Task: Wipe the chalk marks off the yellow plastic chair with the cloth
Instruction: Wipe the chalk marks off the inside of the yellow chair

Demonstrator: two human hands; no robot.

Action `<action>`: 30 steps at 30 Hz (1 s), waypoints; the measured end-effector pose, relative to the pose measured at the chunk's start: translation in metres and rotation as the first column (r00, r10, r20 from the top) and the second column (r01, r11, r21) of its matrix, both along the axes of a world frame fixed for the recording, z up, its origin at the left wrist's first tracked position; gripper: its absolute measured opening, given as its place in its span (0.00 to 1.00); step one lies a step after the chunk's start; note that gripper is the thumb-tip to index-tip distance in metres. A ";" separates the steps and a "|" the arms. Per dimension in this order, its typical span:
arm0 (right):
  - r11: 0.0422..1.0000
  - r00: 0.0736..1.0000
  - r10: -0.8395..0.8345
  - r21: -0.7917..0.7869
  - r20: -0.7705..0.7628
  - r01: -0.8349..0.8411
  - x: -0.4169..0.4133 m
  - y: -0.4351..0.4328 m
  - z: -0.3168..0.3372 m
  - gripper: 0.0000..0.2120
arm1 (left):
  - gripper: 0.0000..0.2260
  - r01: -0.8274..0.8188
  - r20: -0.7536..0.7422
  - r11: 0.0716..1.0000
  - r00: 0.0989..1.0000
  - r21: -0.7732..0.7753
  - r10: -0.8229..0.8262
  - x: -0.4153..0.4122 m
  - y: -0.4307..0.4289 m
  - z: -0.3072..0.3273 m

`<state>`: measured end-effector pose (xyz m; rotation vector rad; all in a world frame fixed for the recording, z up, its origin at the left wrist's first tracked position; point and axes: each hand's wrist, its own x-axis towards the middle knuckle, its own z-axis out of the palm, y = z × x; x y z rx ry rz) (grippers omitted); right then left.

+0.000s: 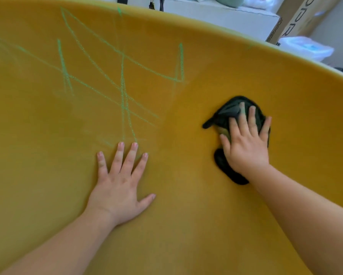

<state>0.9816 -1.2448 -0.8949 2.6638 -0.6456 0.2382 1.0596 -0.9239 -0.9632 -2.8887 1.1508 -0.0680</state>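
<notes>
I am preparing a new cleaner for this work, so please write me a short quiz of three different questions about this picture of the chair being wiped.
1. True or false: the yellow plastic chair is already free of chalk.
2. Where do the green chalk marks lie, seen from the dark cloth? A: to its left. B: below it, nearer the person. C: to its right.
3. Fill the gap: the left hand rests flat on the bare chair; the ___ hand presses the cloth.

Key: 1 false; 2 A; 3 right, since the right hand lies on the cloth with straight fingers.
</notes>
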 end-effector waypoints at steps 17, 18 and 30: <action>0.917 0.916 0.388 0.141 -0.100 -0.373 -0.032 0.030 -0.051 0.30 | 0.46 0.021 0.074 0.998 0.997 -0.063 -0.016 0.002 -0.001 -0.005; 0.937 0.937 0.338 0.127 -0.085 -0.327 -0.042 0.014 -0.042 0.31 | 0.46 0.023 0.077 0.998 0.997 -0.064 -0.018 0.003 0.000 -0.006; 0.946 0.925 0.322 -0.038 0.202 -0.321 0.078 0.026 0.063 0.45 | 0.46 0.034 0.106 0.996 0.994 -0.083 -0.025 0.002 -0.003 -0.007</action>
